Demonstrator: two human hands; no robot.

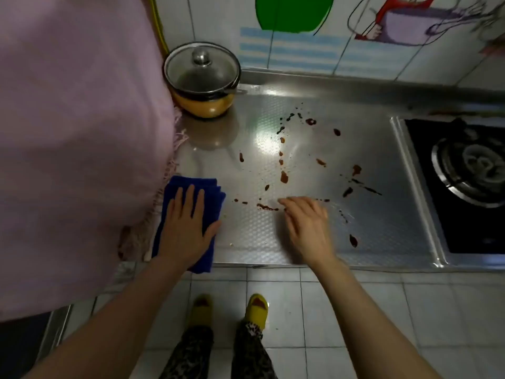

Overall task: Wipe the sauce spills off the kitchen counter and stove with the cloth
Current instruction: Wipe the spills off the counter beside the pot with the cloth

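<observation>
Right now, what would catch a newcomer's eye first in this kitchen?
Dark sauce spills dot the middle of the steel counter. The left hand presses flat on a blue cloth at the front edge, and a lidded yellow pot stands at the back.

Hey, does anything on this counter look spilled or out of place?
Yes. Dark brown sauce spills are spattered across the steel counter, between the lidded pot and the stove. The blue cloth sits under the left hand.
</observation>
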